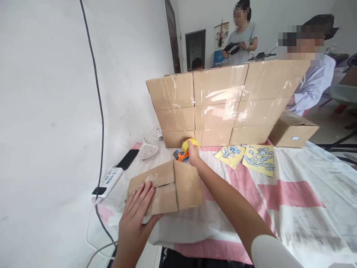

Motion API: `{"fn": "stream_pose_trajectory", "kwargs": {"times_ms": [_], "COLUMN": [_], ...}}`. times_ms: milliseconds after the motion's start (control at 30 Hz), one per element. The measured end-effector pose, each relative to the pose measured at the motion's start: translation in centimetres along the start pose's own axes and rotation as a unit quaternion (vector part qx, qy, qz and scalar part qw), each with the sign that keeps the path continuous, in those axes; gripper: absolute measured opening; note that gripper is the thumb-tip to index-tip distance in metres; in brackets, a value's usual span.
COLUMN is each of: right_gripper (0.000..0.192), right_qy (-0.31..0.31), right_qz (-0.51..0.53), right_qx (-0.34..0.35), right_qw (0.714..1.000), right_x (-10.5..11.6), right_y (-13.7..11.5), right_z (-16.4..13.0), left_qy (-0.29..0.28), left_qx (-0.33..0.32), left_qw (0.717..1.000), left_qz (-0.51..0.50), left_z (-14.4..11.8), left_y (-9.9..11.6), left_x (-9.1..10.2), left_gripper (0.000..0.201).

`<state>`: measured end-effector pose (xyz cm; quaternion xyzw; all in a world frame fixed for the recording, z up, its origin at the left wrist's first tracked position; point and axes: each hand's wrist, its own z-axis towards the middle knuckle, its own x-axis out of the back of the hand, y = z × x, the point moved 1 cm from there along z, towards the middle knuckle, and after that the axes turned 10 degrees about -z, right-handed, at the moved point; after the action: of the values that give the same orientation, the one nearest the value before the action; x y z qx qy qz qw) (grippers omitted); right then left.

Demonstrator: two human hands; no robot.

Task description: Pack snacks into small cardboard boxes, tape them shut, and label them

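The tape dispenser (182, 157) is held in the right grip (193, 154) above the draped desk (292, 163); the cardboard box (169, 186) is touched on top by the left grip (137, 208), thumb spread wide.

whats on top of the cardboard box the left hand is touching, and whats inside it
On top, the fingers of the left hand lie across the cardboard box. Its inside is hidden beneath the flaps, so any contents cannot be seen.
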<state>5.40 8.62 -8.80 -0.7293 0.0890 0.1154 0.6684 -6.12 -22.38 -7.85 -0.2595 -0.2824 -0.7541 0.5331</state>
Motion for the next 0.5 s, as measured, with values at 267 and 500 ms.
{"fn": "stream_pose_trajectory", "kwargs": {"times_ms": [267, 500], "right_gripper": [0.023, 0.048], "right_qy": [0.042, -0.025], "right_qz": [0.124, 0.107], "right_qx": [0.084, 0.132], "right_qw": [0.988, 0.985], "right_x": [10.6, 15.3], "right_y": [-10.8, -17.6], "right_z": [-2.4, -4.9], "left_qy": [-0.024, -0.070], "left_qx": [-0.145, 0.021], "left_qw": [0.989, 0.981], "left_qz": [0.011, -0.181], "left_z": [5.8, 13.6], "left_y": [3.4, 4.5], "left_x": [-5.0, -10.8], "left_gripper": [0.041, 0.040]}}
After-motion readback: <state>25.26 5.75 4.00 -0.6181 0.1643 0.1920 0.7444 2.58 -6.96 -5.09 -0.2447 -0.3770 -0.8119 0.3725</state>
